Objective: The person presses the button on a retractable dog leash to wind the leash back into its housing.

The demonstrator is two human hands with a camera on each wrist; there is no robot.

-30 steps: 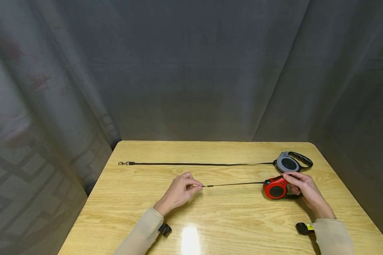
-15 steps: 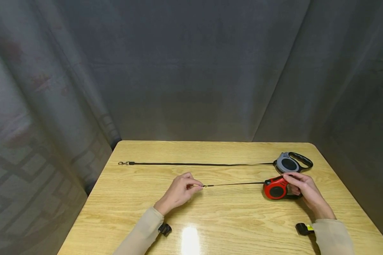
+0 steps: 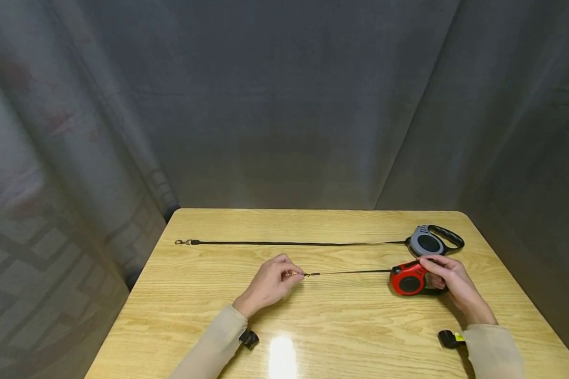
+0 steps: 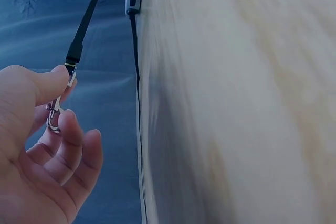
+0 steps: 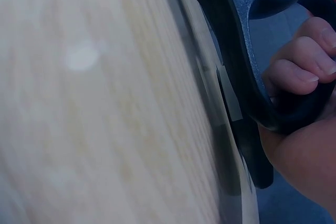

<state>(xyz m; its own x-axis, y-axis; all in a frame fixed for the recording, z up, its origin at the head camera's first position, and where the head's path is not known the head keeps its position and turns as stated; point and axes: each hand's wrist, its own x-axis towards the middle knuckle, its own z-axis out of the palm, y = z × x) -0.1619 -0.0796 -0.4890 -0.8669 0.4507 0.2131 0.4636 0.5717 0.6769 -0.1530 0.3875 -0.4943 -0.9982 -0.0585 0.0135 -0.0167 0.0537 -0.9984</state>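
Note:
My right hand [image 3: 457, 284] grips the black loop handle [image 5: 239, 56] of a red retractable dog leash [image 3: 409, 279]; in the right wrist view the fingers curl through the loop. A thin dark strap [image 3: 353, 272] runs leftward from its casing, pulled out straight just over the table. At the strap's end my left hand [image 3: 270, 281] pinches the metal snap hook [image 4: 54, 121] between thumb and fingers, its hook end pointing back toward the palm in the left wrist view. The thumb hides part of the clip.
Behind lies a grey retractable leash [image 3: 429, 243], its black strap [image 3: 284, 243] stretched left to a metal snap hook [image 3: 182, 242]. The wooden table [image 3: 360, 326] ends at a grey curtain [image 3: 275, 105]. Black wrist cameras hang below both sleeves.
My left hand has shifted slightly right and away from me with the snap hook, so the pulled-out strap is a little shorter. The right hand holds almost still.

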